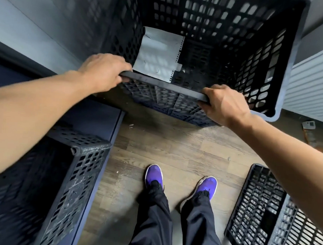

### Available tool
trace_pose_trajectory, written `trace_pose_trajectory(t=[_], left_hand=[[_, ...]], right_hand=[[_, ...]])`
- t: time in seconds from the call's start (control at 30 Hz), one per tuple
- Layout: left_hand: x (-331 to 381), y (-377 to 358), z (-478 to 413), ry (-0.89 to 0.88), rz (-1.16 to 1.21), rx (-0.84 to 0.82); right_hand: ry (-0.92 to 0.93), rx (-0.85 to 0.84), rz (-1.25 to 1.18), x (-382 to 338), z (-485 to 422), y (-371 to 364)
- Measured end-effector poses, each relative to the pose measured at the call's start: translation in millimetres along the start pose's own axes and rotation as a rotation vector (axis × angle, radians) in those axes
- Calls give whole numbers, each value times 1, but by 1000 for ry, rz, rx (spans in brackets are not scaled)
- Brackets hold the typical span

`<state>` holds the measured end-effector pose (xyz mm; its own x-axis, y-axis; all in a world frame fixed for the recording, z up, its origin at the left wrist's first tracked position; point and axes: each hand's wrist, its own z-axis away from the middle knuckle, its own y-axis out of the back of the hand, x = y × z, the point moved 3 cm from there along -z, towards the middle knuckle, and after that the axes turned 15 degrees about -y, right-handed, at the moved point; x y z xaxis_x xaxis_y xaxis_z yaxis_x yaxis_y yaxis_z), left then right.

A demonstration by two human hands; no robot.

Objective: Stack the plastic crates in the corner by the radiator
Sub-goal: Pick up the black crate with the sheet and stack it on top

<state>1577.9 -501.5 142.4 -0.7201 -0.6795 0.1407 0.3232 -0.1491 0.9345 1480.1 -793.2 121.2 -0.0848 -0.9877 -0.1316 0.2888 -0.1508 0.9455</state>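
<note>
A tall black perforated plastic crate (226, 41) stands in the corner, with the white ribbed radiator (312, 89) just to its right. My left hand (103, 72) grips the left end of its near rim, and my right hand (223, 103) grips the right end of the same rim. A white sheet of paper (158, 54) lies inside on the crate's bottom. A second black crate (64, 182) sits at my lower left. A third black crate (260, 217) lies at the lower right, partly hidden behind my right forearm.
Grey walls meet behind the held crate. A dark blue low unit (101, 119) runs along the left. My feet in purple shoes (154, 176) stand on the wood-look floor between the side crates. A small white object (308, 124) lies on the floor by the radiator.
</note>
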Motion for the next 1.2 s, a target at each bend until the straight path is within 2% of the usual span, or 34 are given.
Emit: trace_pose_trajectory(t=[0.2, 0.37, 0.67, 0.83, 1.1, 1.2], left_hand=[[-19, 2, 0, -47, -69, -80], [-18, 4, 3, -92, -189, -65], [-19, 9, -5, -130, -361, -59], [-28, 3, -6, -112, -304, -37], [-31, -14, -9, -37, -58, -27], [-18, -16, -13, -69, -4, 0]], right_hand=[[46, -74, -43, -61, -24, -3], [42, -155, -58, -96, -44, -3], [10, 66, -33, -99, -36, -4], [29, 38, -40, -102, -45, -7], [66, -57, -68, -97, -46, -7], [78, -38, -87, -86, -36, -5]])
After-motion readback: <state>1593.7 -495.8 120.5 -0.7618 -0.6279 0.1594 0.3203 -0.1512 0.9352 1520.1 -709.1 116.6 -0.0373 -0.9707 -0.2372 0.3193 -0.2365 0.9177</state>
